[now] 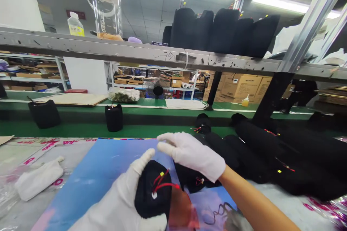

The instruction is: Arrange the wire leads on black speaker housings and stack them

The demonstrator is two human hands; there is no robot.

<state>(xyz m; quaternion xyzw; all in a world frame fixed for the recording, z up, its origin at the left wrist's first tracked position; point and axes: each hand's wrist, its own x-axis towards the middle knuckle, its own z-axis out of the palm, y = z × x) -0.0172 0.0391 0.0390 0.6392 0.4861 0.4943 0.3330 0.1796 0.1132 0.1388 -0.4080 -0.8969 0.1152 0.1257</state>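
White cotton gloves cover both hands. My left hand point(121, 195) is curved around a black fabric-covered cylinder point(145, 191), its fingers along the far side and the thumb at the near side. From the end facing me stick out red wires point(162, 184) with a yellow tag and a small white connector. My right hand point(192, 153) hovers just beyond it, fingers stretched out, holding nothing. Beneath that hand lies another black cylinder point(189, 178), partly hidden, with its own red lead. Both cylinders are over a blue and pink printed sheet point(89, 173).
Many more black cylinders point(260, 148) are heaped on the right. Two stand on the green conveyor point(81, 126) at the left. A spare white glove point(40, 180) lies on the left. Overhead, a metal shelf point(151, 52) carries a clear bottle point(107, 11) and upright black cylinders point(206, 30).
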